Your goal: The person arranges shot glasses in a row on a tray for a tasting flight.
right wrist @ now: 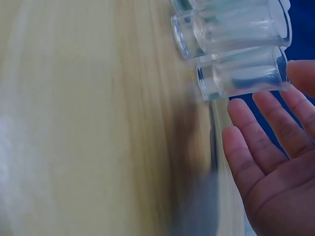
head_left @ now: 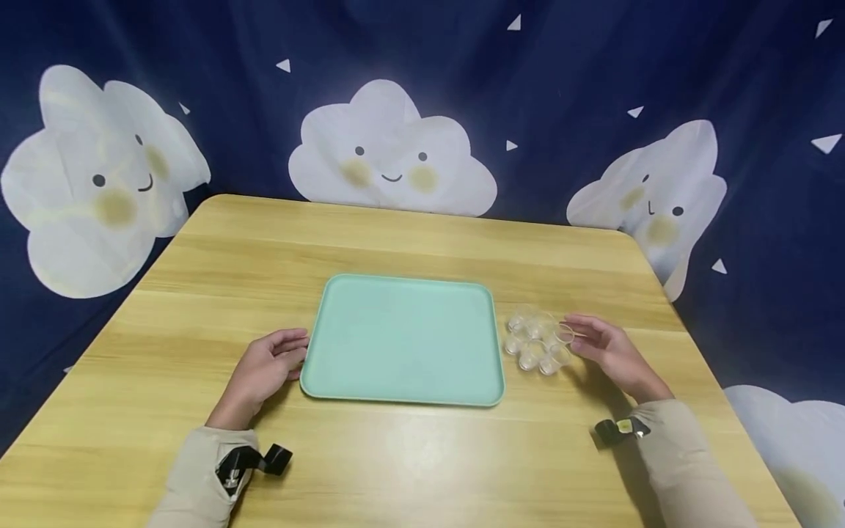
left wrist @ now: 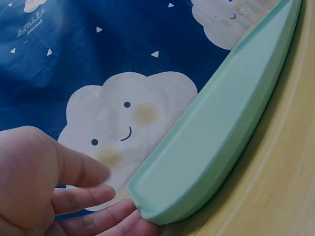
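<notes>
Clearly, a pale green tray (head_left: 403, 341) lies flat around the middle of the tabletop (head_left: 422, 469), its long sides running roughly along the back edge and its short sides between the left and right edges. Just beside the tray's right side, toward the tabletop's right edge, a cluster of small clear cups (head_left: 530, 361) stands upright, packed close together. The left hand (head_left: 262, 372) is at the tray's left side, fingers relaxed, the fingertips against the rim and the thumb apart from it, pinching nothing. The right hand (head_left: 614, 357) is beside the cups on the side of the right edge, its fingers extended and slightly spread, the thumb near one cup's mouth; whether it touches that cup, I cannot tell. Both wrists come out of beige sleeves (head_left: 693, 462), each with a black band (head_left: 254, 462) strapped on. Beyond the tabletop's back, left and right edges hangs a dark blue curtain (head_left: 231, 44) printed with smiling white clouds (head_left: 392, 150) and small white triangles (head_left: 284, 66).
</notes>
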The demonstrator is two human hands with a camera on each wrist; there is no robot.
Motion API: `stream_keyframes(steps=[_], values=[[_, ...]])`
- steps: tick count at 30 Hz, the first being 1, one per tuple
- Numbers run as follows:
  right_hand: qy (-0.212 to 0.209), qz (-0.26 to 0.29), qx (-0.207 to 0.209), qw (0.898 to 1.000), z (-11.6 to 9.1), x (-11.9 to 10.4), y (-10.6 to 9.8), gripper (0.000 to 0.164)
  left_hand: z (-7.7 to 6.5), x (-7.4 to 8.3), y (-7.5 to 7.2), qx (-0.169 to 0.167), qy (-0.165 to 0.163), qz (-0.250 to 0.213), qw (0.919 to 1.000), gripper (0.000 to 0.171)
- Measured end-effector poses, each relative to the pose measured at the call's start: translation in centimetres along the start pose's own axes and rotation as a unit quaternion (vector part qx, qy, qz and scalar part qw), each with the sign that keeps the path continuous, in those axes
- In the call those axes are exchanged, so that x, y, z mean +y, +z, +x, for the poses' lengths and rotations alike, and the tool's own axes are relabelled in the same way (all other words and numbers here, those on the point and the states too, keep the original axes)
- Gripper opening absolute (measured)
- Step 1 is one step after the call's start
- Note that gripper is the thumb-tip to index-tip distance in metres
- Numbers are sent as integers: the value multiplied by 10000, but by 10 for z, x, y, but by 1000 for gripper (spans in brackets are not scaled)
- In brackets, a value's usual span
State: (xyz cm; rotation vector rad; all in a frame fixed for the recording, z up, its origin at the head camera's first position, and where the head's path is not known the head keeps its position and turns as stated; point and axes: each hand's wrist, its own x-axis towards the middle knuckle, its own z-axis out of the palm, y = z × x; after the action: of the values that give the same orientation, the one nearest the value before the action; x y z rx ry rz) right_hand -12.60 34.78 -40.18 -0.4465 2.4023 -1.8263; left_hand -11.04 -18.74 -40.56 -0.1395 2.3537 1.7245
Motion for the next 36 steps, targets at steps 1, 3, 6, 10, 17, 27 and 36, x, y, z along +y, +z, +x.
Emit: stream_keyframes(steps=[1, 3, 6, 10, 17, 27, 36], values=[[27, -50, -45, 10000, 0, 0, 0, 45, 0, -1, 1, 23, 31, 65, 10000, 47], [48, -86, -125, 9999, 0, 1, -1, 47, -1, -4, 1, 37, 130, 189, 9997, 48], [68, -86, -270, 9996, -1, 4, -2, 48, -3, -7, 3, 49, 230, 464, 9986, 50], [32, -229, -361, 9991, -1, 9, -1, 47, -5, -11, 3, 82, 353, 756, 9965, 52], [334, -770, -265, 9961, 5, 10, 1, 48, -5, -8, 3, 64, 514, 947, 9942, 56], [748, -972, -287, 9920, 3, 15, 1, 43, -12, -9, 11, -11, 400, 1151, 9925, 56], [736, -1188, -94, 9901, 12, 7, -4, 43, -6, -7, 11, 129, 430, 1100, 9929, 55]])
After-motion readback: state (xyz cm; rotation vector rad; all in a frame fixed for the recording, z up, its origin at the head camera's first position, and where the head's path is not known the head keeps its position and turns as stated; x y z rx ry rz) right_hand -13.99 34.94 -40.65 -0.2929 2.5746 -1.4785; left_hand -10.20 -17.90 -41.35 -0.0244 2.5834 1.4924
